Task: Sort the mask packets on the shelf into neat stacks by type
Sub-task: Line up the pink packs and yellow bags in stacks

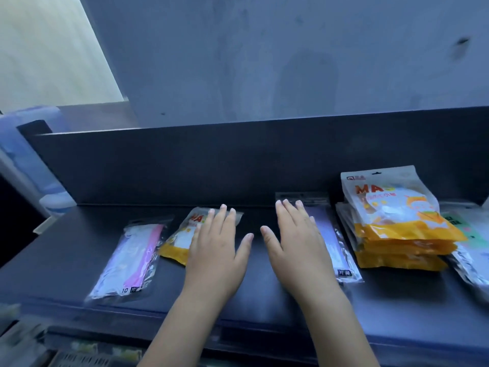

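Observation:
My left hand [217, 247] lies flat with fingers spread over the right part of a single orange-and-white mask packet [177, 239] on the dark shelf [66, 260]. My right hand [293, 239] lies flat, fingers apart, over the left side of a clear packet of lilac masks [336, 242]. Neither hand grips anything. Left of both, a clear packet with pink and white masks [129, 260] lies slanted. A stack of orange-and-white packets [397, 226] stands at the right, its top one tilted up against the back panel.
A green-and-white packet pile [473, 245] lies at the far right edge. The shelf's dark back panel [238, 160] rises behind everything. A blue-white plastic container [29, 154] stands to the left. Lower shelves with blurred goods [79, 356] sit below the front edge.

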